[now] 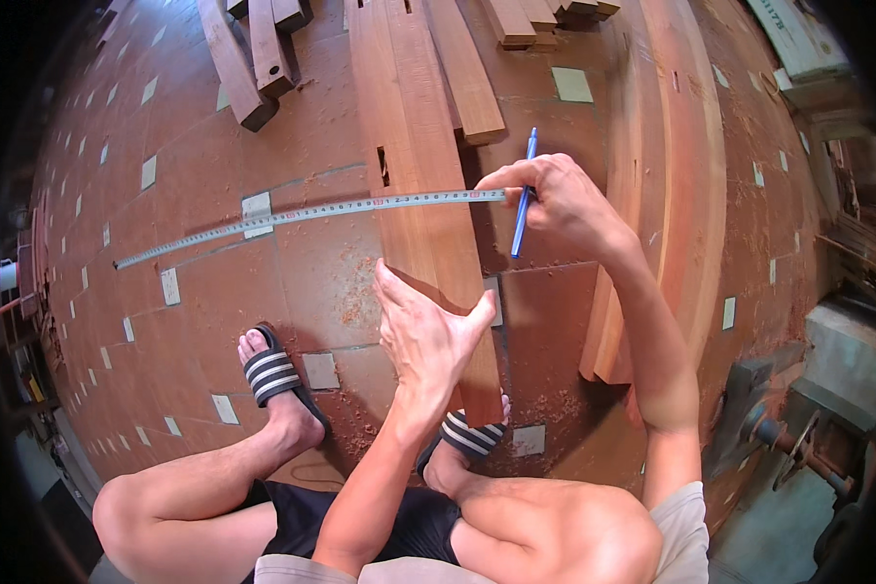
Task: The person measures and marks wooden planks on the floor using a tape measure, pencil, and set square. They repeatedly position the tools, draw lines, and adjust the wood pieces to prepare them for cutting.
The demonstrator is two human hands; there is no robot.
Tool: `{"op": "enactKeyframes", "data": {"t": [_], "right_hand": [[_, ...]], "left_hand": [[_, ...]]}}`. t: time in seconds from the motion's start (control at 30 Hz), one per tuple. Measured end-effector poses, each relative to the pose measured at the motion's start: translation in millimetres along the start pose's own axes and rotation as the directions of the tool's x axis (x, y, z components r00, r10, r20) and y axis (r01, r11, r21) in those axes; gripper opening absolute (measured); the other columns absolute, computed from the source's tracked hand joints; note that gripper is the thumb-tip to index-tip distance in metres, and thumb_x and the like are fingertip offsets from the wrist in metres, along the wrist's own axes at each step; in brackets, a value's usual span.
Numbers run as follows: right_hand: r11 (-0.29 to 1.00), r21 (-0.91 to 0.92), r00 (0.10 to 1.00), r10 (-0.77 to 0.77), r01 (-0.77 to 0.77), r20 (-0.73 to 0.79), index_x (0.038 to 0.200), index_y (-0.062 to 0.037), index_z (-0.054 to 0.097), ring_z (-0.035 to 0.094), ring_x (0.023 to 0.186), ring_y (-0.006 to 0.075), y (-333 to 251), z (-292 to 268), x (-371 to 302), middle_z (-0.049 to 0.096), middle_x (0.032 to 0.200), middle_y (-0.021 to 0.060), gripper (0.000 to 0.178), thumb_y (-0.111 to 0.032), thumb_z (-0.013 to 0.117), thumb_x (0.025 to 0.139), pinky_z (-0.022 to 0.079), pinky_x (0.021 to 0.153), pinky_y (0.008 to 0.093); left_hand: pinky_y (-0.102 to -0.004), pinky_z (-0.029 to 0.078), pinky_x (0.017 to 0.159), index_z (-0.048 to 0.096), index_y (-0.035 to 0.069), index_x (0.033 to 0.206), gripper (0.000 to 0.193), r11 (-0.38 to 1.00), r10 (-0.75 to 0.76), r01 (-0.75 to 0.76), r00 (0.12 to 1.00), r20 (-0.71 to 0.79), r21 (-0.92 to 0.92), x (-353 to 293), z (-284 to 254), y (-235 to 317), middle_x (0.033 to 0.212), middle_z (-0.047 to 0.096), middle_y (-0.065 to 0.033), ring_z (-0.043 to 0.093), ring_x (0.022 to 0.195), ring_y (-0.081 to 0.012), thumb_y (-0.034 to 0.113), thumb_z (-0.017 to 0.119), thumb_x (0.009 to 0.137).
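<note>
My right hand (569,204) is closed, with a blue pen (526,200) gripped upright between the fingers. At those same fingers ends the pale blade of a tape measure (331,208); its case, if in the hand, is hidden. The blade runs left across a reddish wooden beam (419,229) and out beyond it, its far tip low over the tiles. Nearer to me, my left hand (423,336) spreads over the beam, thumb by the right edge and fingers by the left. I cannot tell how firmly it touches the wood. A dark mortise slot (383,165) lies just past the blade.
More long timbers (652,195) lie to the right, and shorter wooden pieces (232,63) at the far left. Wood shavings dot the tiled floor (214,321). At the lower right stands a metal machine with a handwheel (798,453). My sandalled feet (277,375) flank the beam's near end.
</note>
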State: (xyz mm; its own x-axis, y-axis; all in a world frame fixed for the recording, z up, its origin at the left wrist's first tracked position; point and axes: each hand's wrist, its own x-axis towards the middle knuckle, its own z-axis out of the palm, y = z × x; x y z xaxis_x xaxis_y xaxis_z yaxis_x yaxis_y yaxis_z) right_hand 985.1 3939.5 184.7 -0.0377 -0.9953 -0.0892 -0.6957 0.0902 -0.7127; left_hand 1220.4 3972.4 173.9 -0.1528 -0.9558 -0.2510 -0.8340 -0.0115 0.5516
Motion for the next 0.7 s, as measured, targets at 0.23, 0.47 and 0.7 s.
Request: {"op": "enactKeyframes", "data": {"t": [0.23,0.47,0.7], "right_hand": [[1.000,0.002,0.999,0.028,-0.029,0.018,0.116,-0.0118,0.084,0.070,0.088,0.0327,-1,-3,22,0.075,0.091,0.0193,0.038,0.000,0.063,0.087,0.056,0.087,0.0439],[0.999,0.010,0.999,0.041,-0.041,0.018,0.113,-0.0117,0.086,0.075,0.091,0.0369,4,-19,59,0.079,0.092,0.0185,0.040,0.002,0.061,0.085,0.060,0.090,0.0433],[0.985,-0.140,0.993,0.106,-0.097,0.056,0.115,-0.0158,0.086,0.072,0.112,0.0363,7,-16,68,0.081,0.110,0.0153,0.036,-0.004,0.064,0.089,0.056,0.105,0.0458]], "left_hand": [[-0.0576,0.055,0.102,0.026,-0.017,0.154,0.125,0.999,0.044,-0.041,0.996,-0.078,0.033,11,2,4,0.138,0.055,-0.0394,0.065,0.119,-0.0546,0.045,0.094,0.070],[-0.0561,0.052,0.109,0.031,-0.020,0.154,0.124,1.000,0.021,-0.019,0.997,-0.076,0.020,73,-1,24,0.144,0.055,-0.0401,0.061,0.129,-0.0541,0.049,0.092,0.071],[-0.0554,0.051,0.111,0.030,-0.019,0.155,0.125,0.998,0.030,-0.025,0.995,-0.090,0.059,88,1,26,0.146,0.053,-0.0392,0.060,0.132,-0.0529,0.053,0.091,0.072]]}}
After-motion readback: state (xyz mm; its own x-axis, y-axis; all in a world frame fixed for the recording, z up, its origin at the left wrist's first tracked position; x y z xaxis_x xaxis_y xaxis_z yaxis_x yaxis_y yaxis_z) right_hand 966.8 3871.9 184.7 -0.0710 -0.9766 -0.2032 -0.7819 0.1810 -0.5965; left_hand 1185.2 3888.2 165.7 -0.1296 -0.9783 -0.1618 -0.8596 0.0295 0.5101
